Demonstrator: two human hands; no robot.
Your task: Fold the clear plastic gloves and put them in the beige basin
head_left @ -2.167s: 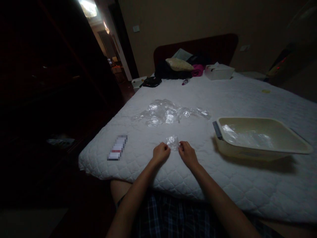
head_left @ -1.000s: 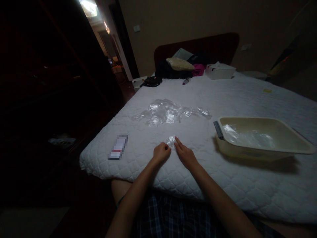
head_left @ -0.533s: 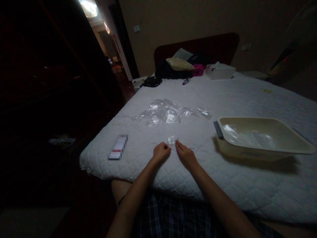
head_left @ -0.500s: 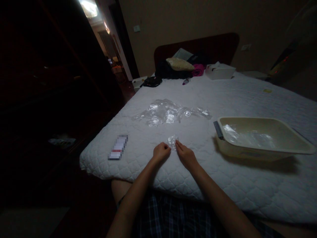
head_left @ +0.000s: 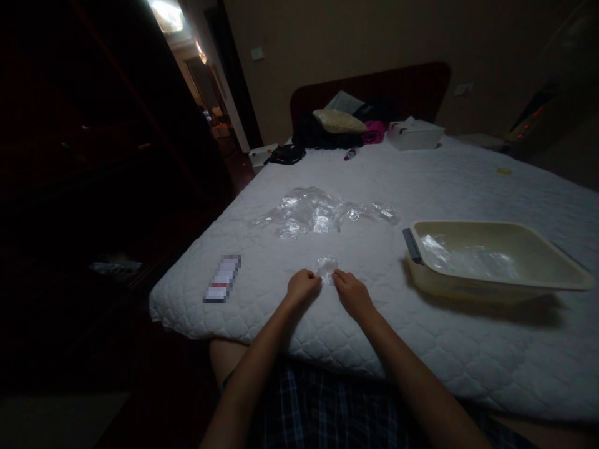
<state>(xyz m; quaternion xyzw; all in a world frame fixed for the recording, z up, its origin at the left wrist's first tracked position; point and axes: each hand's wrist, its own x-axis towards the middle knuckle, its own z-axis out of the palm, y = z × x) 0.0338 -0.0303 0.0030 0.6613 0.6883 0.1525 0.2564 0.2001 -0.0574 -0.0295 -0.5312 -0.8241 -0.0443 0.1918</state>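
A small clear plastic bag lies near the front edge of the white quilted bed. My left hand pinches its left lower edge, the fingers curled. On the other side, my right hand grips the right lower edge between thumb and fingers. Beyond my hands spreads a loose pile of crumpled clear plastic bags. To the right stands a cream plastic basin with a grey handle and more clear plastic inside it.
A phone-like object, blurred out, lies left of my hands. At the far end are dark clothes with a yellowish pillow, a black bag, a small bottle and a white box.
The small bag looks flatter and more spread out between my hands. My left hand has shifted very slightly left, and the right fingers have settled a little lower on the edge.
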